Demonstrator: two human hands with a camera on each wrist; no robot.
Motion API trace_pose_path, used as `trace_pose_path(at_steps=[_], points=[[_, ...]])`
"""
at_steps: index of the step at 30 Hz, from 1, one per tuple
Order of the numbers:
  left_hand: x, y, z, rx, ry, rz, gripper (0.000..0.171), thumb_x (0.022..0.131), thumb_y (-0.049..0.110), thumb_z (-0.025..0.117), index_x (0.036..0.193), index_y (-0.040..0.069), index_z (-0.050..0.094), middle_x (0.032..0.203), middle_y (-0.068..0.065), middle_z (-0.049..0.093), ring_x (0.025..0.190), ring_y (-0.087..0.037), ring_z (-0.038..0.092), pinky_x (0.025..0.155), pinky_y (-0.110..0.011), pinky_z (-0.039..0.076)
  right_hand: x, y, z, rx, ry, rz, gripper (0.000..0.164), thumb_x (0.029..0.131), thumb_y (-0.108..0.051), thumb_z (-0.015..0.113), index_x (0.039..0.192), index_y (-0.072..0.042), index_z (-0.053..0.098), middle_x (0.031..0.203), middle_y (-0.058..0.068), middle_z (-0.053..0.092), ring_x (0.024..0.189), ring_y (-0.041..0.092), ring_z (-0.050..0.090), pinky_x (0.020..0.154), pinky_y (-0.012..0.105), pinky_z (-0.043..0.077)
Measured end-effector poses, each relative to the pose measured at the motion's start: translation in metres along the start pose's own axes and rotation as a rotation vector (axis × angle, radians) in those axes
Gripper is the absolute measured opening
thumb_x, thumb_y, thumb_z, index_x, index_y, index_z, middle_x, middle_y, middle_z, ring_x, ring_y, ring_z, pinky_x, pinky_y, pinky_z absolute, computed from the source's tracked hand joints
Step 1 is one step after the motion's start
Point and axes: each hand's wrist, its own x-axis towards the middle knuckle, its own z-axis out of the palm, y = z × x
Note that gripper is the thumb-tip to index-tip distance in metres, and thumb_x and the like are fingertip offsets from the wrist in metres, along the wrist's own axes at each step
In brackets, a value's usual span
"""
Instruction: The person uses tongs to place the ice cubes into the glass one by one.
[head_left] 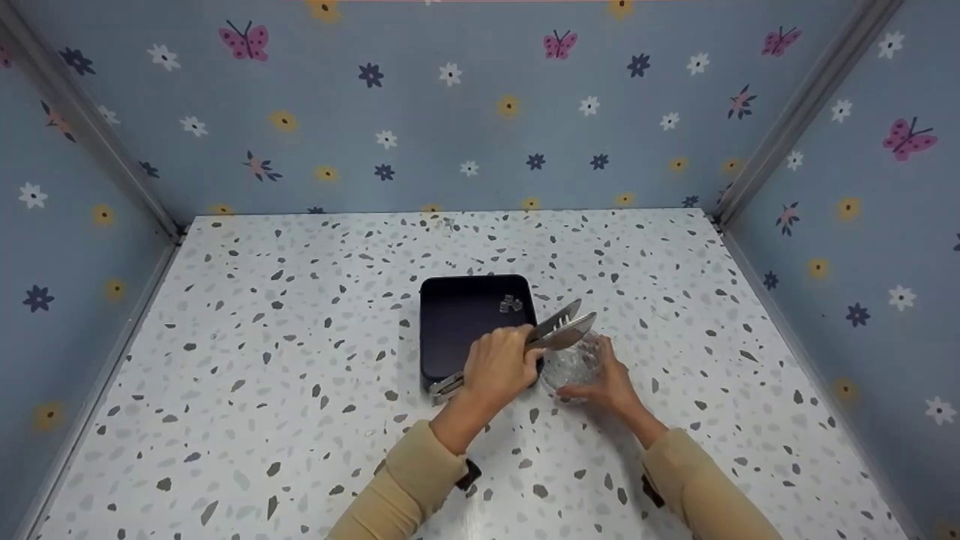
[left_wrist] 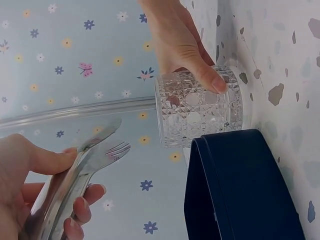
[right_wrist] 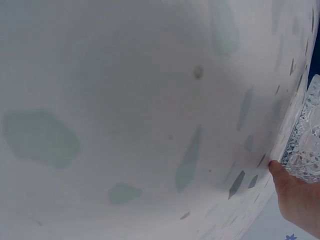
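Observation:
My left hand (head_left: 501, 365) grips metal serving tongs (head_left: 561, 330), one arm ending in fork-like tines. In the left wrist view the tong tips (left_wrist: 107, 145) stand slightly apart with nothing seen between them. They hover above the rim of a cut-pattern clear glass (left_wrist: 195, 107). My right hand (head_left: 611, 382) holds that glass around its side, thumb and fingers on opposite sides, as it stands upright on the table. Left of the glass lies a dark navy tray (head_left: 465, 322). Several small clear cubes (head_left: 511, 304) sit in its far right corner. What the glass contains is hard to make out.
The tabletop (head_left: 285, 360) is white with a grey speckled stone pattern. Blue flower-and-butterfly panels (head_left: 450, 112) enclose it at the back and both sides. The tray's raised wall (left_wrist: 250, 185) stands right beside the glass.

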Motion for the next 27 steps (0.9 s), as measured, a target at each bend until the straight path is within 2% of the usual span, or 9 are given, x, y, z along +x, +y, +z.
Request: trace_pose_path(at_steps=[9,20,27], points=[[-0.001,-0.004,0.0,0.006,-0.002,-0.036,0.025,0.079,0.026,0.064,0.094,0.006,0.062,0.073,-0.007,0.061,0.06,-0.025,0.059,0.05,-0.036,0.046,0.0,-0.001,-0.001,-0.067,-0.028,0.046,0.111,0.048,-0.034,0.086,0.134,-0.006,0.021,0.131,0.022,0.038,0.12,0.033,0.036,0.096,0.045,0.03],[0.001,-0.011,-0.004,0.037,0.0,-0.055,0.038,0.079,0.028,0.064,0.107,0.003,0.061,0.084,-0.011,0.063,0.066,-0.027,0.061,0.055,-0.037,0.048,0.001,-0.001,-0.001,-0.07,-0.037,0.058,0.109,0.049,-0.035,0.085,0.134,-0.007,0.023,0.133,0.021,0.036,0.121,0.033,0.035,0.095,0.047,0.03],[0.003,-0.018,-0.006,0.058,0.011,-0.077,0.041,0.079,0.029,0.065,0.109,0.001,0.06,0.09,-0.013,0.063,0.07,-0.029,0.061,0.058,-0.038,0.049,0.002,0.0,-0.001,-0.084,-0.017,0.057,0.107,0.045,-0.033,0.087,0.131,-0.01,0.027,0.127,0.018,0.044,0.115,0.032,0.042,0.094,0.045,0.032]])
